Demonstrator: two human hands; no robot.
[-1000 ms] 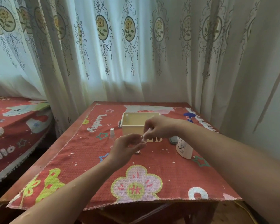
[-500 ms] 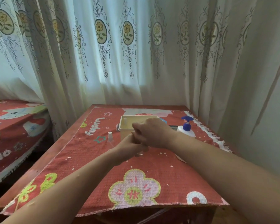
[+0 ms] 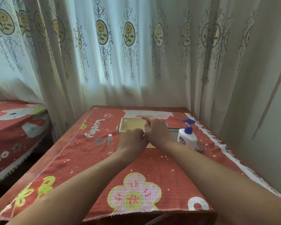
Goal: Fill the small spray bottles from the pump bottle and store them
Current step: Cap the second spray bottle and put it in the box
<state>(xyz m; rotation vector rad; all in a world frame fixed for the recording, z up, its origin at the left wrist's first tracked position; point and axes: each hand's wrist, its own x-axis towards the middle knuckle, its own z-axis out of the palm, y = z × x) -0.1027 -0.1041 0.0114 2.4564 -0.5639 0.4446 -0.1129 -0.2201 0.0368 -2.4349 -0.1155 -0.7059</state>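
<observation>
Curled left hand point(image 3: 131, 141) and right hand point(image 3: 158, 132) pinch a small whitish piece point(image 3: 143, 135).

Red tablecloth point(image 3: 88, 159) woven with a pink flower outlined in green, lime-green characters, white lettering and outlined stars; pump bottle point(image 3: 187, 138) coloured white, topped in blue; small spray bottle point(image 3: 110, 143) clear, capped in white; tray point(image 3: 131, 125) coloured cream; curtain point(image 3: 136, 70) off-white, printed with yellow flowers in oval medallions

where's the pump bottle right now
Head view: the white pump bottle with a blue pump head stands upright on a dark tray at the red cloth's right side, just right of the right hand.
</observation>
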